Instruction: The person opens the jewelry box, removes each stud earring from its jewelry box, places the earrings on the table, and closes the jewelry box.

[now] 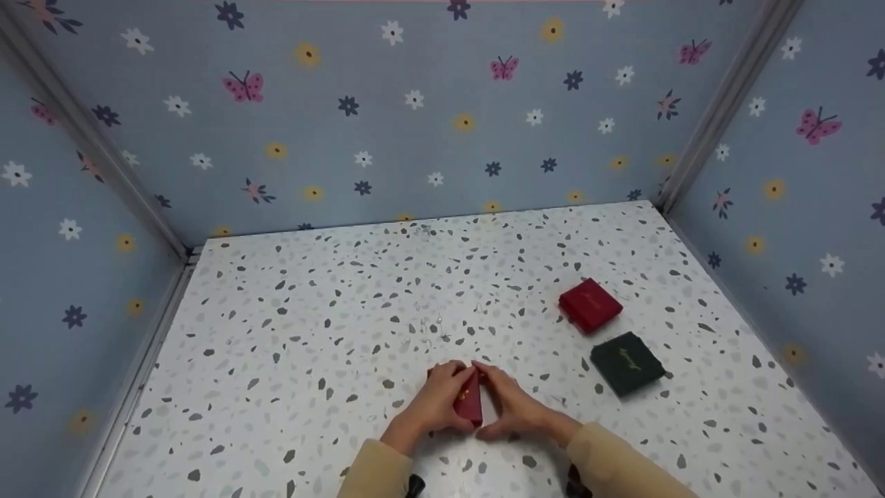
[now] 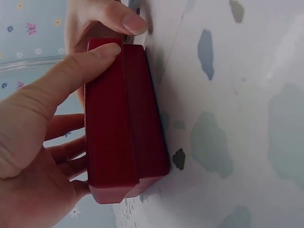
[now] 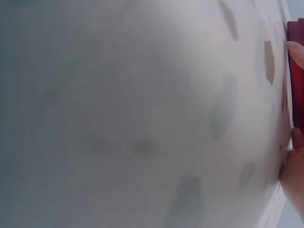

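Near the table's front edge sits a small red box (image 1: 469, 401) with gold marking on top. My left hand (image 1: 437, 403) grips it from the left, and its thumb presses the end of the upper part (image 2: 107, 109) in the left wrist view. A seam divides this from the darker lower part (image 2: 145, 114). My right hand (image 1: 520, 409) curves around the right side, thumb at the near end and fingertips at the far end, with a gap before the palm. The right wrist view catches only part of the box (image 3: 298, 90) between right thumb and finger.
A second red box (image 1: 590, 306) lies to the right on the speckled white table (image 1: 290, 346). Nearer me is a dark green box (image 1: 628, 364) with gold lettering. Blue flowered panels (image 1: 415, 124) stand behind and at both sides. Tiny clear bits (image 1: 426, 332) lie mid-table.
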A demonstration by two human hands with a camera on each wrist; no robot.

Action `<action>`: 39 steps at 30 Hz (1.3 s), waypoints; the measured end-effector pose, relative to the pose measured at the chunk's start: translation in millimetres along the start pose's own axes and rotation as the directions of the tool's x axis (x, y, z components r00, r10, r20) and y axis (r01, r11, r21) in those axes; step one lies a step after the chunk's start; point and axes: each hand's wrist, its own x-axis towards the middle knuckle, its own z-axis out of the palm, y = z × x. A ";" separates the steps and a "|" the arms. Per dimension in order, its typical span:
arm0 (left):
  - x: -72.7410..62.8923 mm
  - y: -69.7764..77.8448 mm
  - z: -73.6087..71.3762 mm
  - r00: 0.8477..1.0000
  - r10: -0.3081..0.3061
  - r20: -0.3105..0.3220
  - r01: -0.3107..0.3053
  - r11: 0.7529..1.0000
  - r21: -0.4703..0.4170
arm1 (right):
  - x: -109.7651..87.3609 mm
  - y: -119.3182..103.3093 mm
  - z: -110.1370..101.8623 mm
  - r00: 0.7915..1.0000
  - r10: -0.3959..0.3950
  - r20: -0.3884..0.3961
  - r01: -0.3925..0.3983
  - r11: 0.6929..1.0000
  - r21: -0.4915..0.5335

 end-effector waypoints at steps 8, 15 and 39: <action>-2.5 -4.8 0.4 0.997 0.056 -0.058 -0.061 0.995 -0.077 | -3.1 -0.5 -0.5 0.980 -0.184 -0.070 0.181 0.982 -0.056; -5.3 -7.1 3.1 0.998 0.019 -0.066 -0.031 0.981 -0.189 | -5.1 -2.6 0.5 0.969 -0.222 -0.106 0.219 0.975 -0.046; -15.5 -24.6 -2.2 0.913 -0.017 -0.408 -0.100 0.959 -0.264 | 3.2 -32.5 -0.4 0.946 -0.304 -0.111 0.254 0.910 -0.328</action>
